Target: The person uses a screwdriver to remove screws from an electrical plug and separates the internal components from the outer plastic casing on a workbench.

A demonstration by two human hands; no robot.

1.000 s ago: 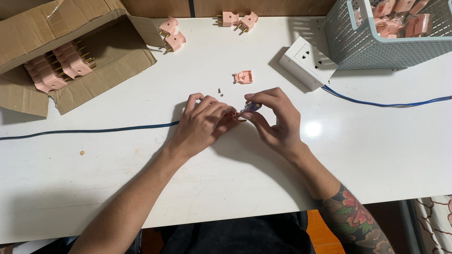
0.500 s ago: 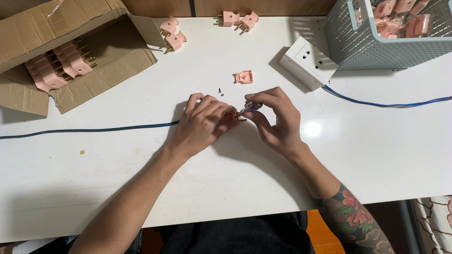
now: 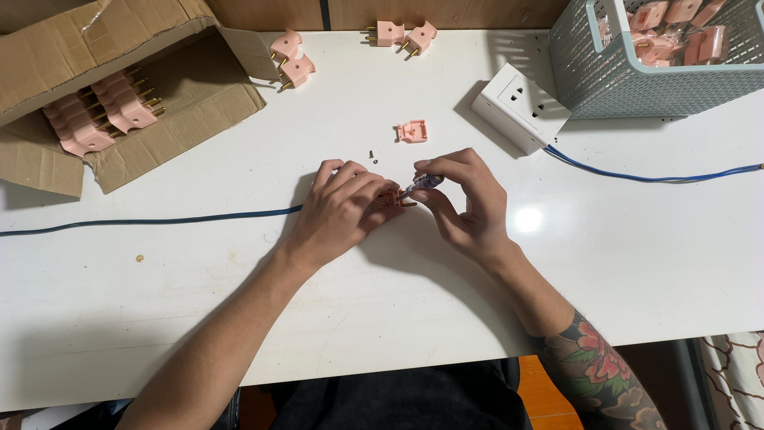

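At the middle of the white table (image 3: pixel 621 263), my left hand (image 3: pixel 338 209) is closed around a pink plug (image 3: pixel 390 197); only a sliver of it and a brass pin show past my fingers. A dark blue cable (image 3: pixel 151 223) runs from under that hand to the left. My right hand (image 3: pixel 465 203) pinches a small screwdriver (image 3: pixel 422 184) with a clear bluish handle, its tip at the plug. Just beyond my hands lie a loose pink plug cover (image 3: pixel 413 131) and a tiny dark screw (image 3: pixel 372 154).
An open cardboard box (image 3: pixel 119 87) with pink plugs sits far left, two plugs (image 3: pixel 290 60) beside it and two plugs (image 3: pixel 406 36) at the far edge. A white wall socket (image 3: pixel 517 107) trails a blue cable (image 3: pixel 652 177) rightward. A grey-blue mesh basket (image 3: pixel 637 76) holds several plugs.
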